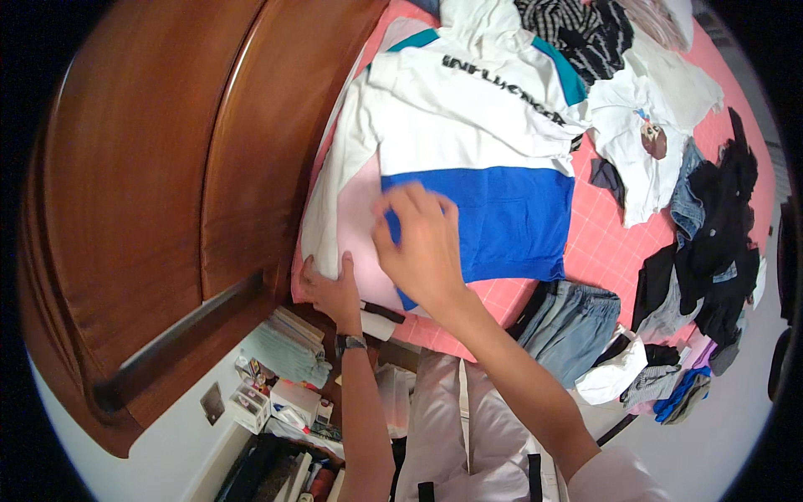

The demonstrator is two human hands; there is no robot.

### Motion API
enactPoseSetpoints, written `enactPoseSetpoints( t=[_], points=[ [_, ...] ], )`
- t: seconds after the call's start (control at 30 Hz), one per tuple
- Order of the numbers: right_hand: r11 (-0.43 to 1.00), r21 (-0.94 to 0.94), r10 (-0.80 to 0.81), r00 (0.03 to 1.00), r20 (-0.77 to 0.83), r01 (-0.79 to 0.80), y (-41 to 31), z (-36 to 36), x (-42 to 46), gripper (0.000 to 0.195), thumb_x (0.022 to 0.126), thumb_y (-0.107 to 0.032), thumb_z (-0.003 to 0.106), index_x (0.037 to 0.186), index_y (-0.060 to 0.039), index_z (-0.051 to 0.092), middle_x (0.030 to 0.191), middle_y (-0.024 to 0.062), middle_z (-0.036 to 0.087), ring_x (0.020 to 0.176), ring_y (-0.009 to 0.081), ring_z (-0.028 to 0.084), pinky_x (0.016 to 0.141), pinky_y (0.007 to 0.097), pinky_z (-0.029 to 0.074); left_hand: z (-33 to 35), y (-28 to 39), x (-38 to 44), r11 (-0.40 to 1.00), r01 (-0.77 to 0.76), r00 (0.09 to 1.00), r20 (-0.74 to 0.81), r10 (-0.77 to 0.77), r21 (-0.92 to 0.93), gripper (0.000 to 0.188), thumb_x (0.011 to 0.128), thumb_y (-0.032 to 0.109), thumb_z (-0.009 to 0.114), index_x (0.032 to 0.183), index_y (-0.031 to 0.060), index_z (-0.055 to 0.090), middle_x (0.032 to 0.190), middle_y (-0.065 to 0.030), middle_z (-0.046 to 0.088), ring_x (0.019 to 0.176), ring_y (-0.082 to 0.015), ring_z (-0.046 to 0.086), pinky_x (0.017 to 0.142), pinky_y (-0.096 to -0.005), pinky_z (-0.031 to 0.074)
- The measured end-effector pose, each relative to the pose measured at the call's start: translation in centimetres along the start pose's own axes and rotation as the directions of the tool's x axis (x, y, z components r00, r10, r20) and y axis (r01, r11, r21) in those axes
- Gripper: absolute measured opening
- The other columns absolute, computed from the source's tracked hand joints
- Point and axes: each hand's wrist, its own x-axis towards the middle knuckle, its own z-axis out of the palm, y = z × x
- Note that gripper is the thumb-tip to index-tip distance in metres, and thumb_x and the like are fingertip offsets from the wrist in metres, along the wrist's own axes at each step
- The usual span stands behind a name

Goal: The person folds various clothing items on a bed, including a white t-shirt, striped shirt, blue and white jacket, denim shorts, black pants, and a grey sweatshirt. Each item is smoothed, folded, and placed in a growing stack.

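A hooded sweatshirt (464, 132) in white, blue and teal lies spread on a pink bed cover, lettering across its chest. One long white sleeve (342, 182) runs down its left side over a pale pink garment (361, 232). At the lower end of that sleeve, my left hand (332, 292) has its thumb and fingers on either side of the fabric. My right hand (420, 241), blurred, hovers over or rests on the blue lower part; which one is unclear. Its fingers are bent and apart, with nothing seen in them.
A brown wooden headboard (251, 125) rises along the left. Grey-blue trousers (568, 326) lie folded near the front edge of the pink cover (608, 232). To the right are a white printed T-shirt (640, 138) and black clothes (715, 226). Boxes (295, 401) stand at lower left.
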Motion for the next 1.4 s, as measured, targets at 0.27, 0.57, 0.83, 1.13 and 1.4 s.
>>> enactPoseSetpoints(
  t=[0.27, 0.57, 0.83, 1.13, 1.4],
  points=[
    [0.938, -0.207, 0.337, 0.864, 0.374, -0.276, 10.7, -0.7, -20.1, 0.018, 0.091, -0.01, 0.071, 0.109, -0.013, 0.073, 0.113, 0.0079, 0.073, 0.108, 0.0306, 0.072, 0.097, 0.0492, 0.051, -6.2, -3.6, 3.1, 0.979, 0.033, 0.985, 0.171, 0.002, -0.203, 0.035, 0.101, 0.019, 0.068, 0.131, 0.0011, 0.065, 0.124, -0.0273, 0.073, 0.114, -0.0494, 0.067, 0.099, -0.0561, 0.053],
    [0.815, 0.209, 0.438, 0.811, 0.388, -0.541, 10.3, -0.1, -18.0, 0.026, 0.107, -0.021, 0.071, 0.127, -0.0048, 0.071, 0.115, 0.0077, 0.078, 0.107, 0.019, 0.073, 0.092, 0.0364, 0.058, -16.4, -3.8, 7.0, 0.888, 0.135, 0.981, 0.184, -0.058, -0.44, 0.02, 0.096, 0.015, 0.083, 0.112, 0.0054, 0.078, 0.097, -0.0087, 0.077, 0.085, -0.0206, 0.07, 0.074, -0.0339, 0.056],
    [0.674, 0.444, 0.503, 0.807, 0.31, -0.591, 5.7, 10.1, -6.8, 0.048, 0.106, -0.026, 0.071, 0.146, -0.0019, 0.06, 0.131, 0.0145, 0.07, 0.119, 0.0223, 0.066, 0.103, 0.0334, 0.052, -14.1, -4.1, 3.4, 0.77, -0.399, 0.638, 0.453, 0.623, -0.498, 0.027, 0.086, 0.01, 0.086, 0.111, 0.0113, 0.077, 0.112, -0.0102, 0.073, 0.098, -0.0282, 0.072, 0.086, -0.0359, 0.057],
    [0.651, 0.357, 0.578, 0.742, 0.339, -0.67, 10.1, 14.4, -5.2, 0.049, 0.105, -0.026, 0.066, 0.147, -0.0031, 0.057, 0.121, 0.0045, 0.066, 0.098, 0.0124, 0.059, 0.082, 0.029, 0.05, -3.6, -7.6, 2.0, 0.375, 0.854, 0.447, 0.876, -0.178, -0.36, 0.059, 0.102, 0.052, 0.076, 0.134, 0.0033, 0.068, 0.115, -0.0112, 0.074, 0.104, -0.0255, 0.069, 0.094, -0.0395, 0.055],
    [0.738, 0.385, 0.507, 0.832, 0.226, -0.554, 10.8, 15.5, -6.0, 0.044, 0.098, -0.017, 0.074, 0.136, 0.0004, 0.061, 0.111, 0.0124, 0.073, 0.101, 0.0219, 0.069, 0.09, 0.0336, 0.056, -9.9, -5.0, 5.6, 0.285, 0.439, 0.854, 0.297, -0.428, -0.852, 0.043, 0.106, 0.031, 0.076, 0.128, -0.0027, 0.061, 0.125, -0.0151, 0.072, 0.105, -0.0245, 0.07, 0.091, -0.038, 0.059]
  ],
)
